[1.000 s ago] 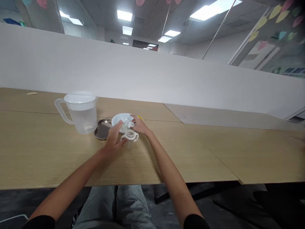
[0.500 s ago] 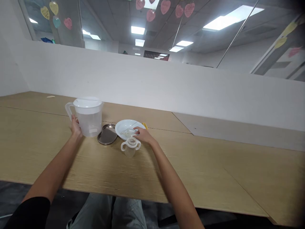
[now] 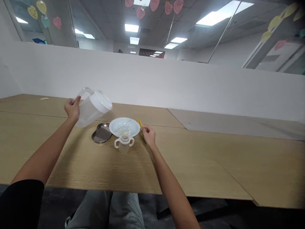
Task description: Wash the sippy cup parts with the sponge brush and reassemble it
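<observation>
My left hand (image 3: 72, 108) grips the handle of a translucent plastic pitcher (image 3: 91, 108) with a white lid. The pitcher is raised above the table and tilted to the right, over the edge of a steel kidney tray (image 3: 101, 133). My right hand (image 3: 149, 135) is at the right of a white plate (image 3: 133, 128), with its fingers on a yellow object (image 3: 140, 126). A small clear piece (image 3: 122, 130) lies on the plate. In front of the plate stands a clear two-handled cup (image 3: 124, 143).
The things stand on a light wooden table (image 3: 71, 165) with seams between its panels. A low white partition (image 3: 152, 82) runs along the far side. A grey board (image 3: 228, 124) lies on the table's far right.
My left hand has lifted the pitcher off the table and tilted it rightward. My right hand has moved off the plate to the yellow object at its right.
</observation>
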`<move>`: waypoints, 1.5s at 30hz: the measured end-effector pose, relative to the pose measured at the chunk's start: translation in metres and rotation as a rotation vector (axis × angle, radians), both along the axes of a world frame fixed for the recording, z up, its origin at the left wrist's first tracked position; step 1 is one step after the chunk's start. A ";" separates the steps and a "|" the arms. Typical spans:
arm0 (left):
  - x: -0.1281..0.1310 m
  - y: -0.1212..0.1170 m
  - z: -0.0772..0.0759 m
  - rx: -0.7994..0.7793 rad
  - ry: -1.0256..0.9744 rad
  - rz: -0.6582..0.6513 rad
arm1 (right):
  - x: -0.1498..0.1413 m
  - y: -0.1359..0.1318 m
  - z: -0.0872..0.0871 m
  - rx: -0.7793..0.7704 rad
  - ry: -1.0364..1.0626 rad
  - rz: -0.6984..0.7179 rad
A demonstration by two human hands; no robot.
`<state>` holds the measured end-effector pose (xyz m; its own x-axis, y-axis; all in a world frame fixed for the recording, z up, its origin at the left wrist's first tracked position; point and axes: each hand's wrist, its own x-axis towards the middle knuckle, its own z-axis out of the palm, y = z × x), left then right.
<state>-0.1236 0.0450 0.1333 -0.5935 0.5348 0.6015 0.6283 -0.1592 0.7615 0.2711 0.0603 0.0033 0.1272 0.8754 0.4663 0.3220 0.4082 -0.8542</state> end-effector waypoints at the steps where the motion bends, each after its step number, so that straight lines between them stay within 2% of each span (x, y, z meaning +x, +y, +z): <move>1: 0.009 0.002 0.008 0.027 0.037 0.042 | 0.000 0.001 -0.001 -0.012 0.003 -0.017; 2: 0.020 0.003 0.015 0.032 0.078 0.049 | 0.000 0.001 -0.002 -0.022 -0.008 -0.036; 5: 0.051 0.006 0.035 -0.007 0.238 -0.052 | 0.000 0.000 -0.005 -0.046 -0.098 -0.088; 8: 0.077 0.006 0.048 -0.030 0.412 -0.129 | -0.001 -0.003 -0.006 -0.056 -0.264 -0.146; 11: 0.093 0.004 0.057 -0.064 0.523 -0.156 | -0.003 -0.006 -0.004 -0.040 -0.470 -0.211; 15: 0.104 0.002 0.066 -0.098 0.558 -0.189 | -0.004 -0.012 -0.001 -0.091 -0.670 -0.276; 19: 0.109 0.001 0.069 -0.086 0.536 -0.233 | -0.004 -0.014 -0.003 -0.178 -0.755 -0.279; 23: 0.103 0.006 0.065 -0.082 0.512 -0.246 | -0.003 -0.014 -0.008 -0.256 -0.823 -0.274; 29: 0.059 0.020 0.039 -0.079 0.242 -0.198 | -0.005 -0.014 -0.012 -0.289 -0.894 -0.260; 33: 0.041 0.012 0.030 -0.050 0.014 -0.341 | -0.007 -0.014 -0.014 -0.268 -0.933 -0.257; 35: 0.043 0.004 0.035 -0.038 -0.010 -0.436 | -0.008 -0.015 -0.014 -0.267 -0.937 -0.265; 38: 0.055 -0.007 0.048 -0.068 0.080 -0.520 | -0.008 -0.016 -0.012 -0.272 -0.950 -0.267; 42: 0.074 -0.015 0.065 -0.126 0.248 -0.527 | -0.008 -0.016 -0.013 -0.255 -0.983 -0.267; 45: 0.085 -0.018 0.072 -0.130 0.315 -0.501 | -0.007 -0.016 -0.013 -0.250 -1.002 -0.262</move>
<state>-0.0389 0.0266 0.2054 -0.0539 0.7842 0.6182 0.6993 -0.4123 0.5839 0.2642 0.0440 -0.0094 -0.0168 0.9618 0.2733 0.9769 0.0740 -0.2004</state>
